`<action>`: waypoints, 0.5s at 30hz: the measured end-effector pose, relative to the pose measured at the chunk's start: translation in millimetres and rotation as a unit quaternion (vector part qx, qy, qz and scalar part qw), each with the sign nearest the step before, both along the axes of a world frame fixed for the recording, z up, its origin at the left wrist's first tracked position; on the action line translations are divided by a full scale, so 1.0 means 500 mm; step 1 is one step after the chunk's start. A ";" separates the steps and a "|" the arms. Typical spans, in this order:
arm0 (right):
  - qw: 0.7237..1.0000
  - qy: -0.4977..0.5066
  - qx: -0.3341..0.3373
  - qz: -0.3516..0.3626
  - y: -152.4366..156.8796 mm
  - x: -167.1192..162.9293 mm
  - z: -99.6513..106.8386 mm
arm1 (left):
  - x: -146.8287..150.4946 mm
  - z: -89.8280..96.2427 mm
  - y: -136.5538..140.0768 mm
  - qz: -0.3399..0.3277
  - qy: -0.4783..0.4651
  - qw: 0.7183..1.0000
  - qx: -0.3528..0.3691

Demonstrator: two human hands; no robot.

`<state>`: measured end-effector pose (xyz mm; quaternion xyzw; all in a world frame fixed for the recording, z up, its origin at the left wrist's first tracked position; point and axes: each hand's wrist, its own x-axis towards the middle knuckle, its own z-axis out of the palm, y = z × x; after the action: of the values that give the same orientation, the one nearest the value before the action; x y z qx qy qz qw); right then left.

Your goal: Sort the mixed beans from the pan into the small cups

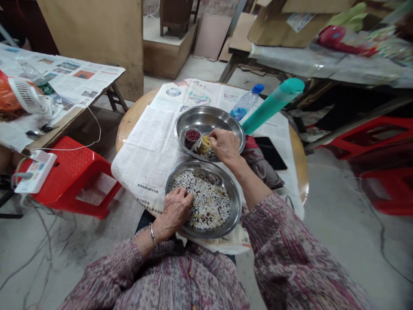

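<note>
Here my left hand [176,209] rests, fingers curled down, on the mixed beans [206,202] in the near steel pan [235,202], fingertips buried at the left edge of the heap; whether it pinches any I cannot tell. The pan sits just before my lap, I judge so the heap stays within easy reach. My right hand [224,144] reaches over the far steel pan [206,114], fingers bunched above the little cup of yellow beans [204,144], touching or nearly touching its rim (too small to say if a bean is between them). Beside it stands a cup of red beans [192,135]. Both pans lie on newspaper [150,146] spread over the round table [129,122], probably to catch strays.
</note>
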<state>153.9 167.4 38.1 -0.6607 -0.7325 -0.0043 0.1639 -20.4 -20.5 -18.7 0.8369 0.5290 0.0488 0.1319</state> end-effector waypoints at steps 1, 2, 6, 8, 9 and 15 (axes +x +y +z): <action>1.000 0.018 0.015 0.009 -0.017 0.002 0.005 | -0.001 0.003 0.000 -0.002 -0.001 1.000 -0.002; 0.999 0.035 0.029 0.025 -0.039 0.006 0.010 | -0.001 0.005 0.000 -0.003 -0.004 1.000 -0.003; 0.988 0.075 -0.024 0.135 -0.172 0.029 0.000 | -0.003 0.006 -0.004 -0.004 -0.025 1.000 0.005; 0.967 0.088 -0.099 0.219 -0.252 0.038 -0.024 | -0.002 0.003 -0.005 0.006 -0.035 0.999 0.016; 0.955 0.093 -0.126 0.252 -0.290 0.039 -0.040 | -0.001 0.000 -0.006 0.010 -0.042 0.999 0.022; 0.922 0.022 -0.166 0.350 -0.405 0.009 -0.119 | -0.001 -0.012 -0.007 0.032 -0.114 0.991 0.059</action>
<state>158.5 -34.9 -21.5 -0.3797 -0.9035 0.1899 0.0587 -21.0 -23.9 -24.7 0.8150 0.5328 0.1793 0.1406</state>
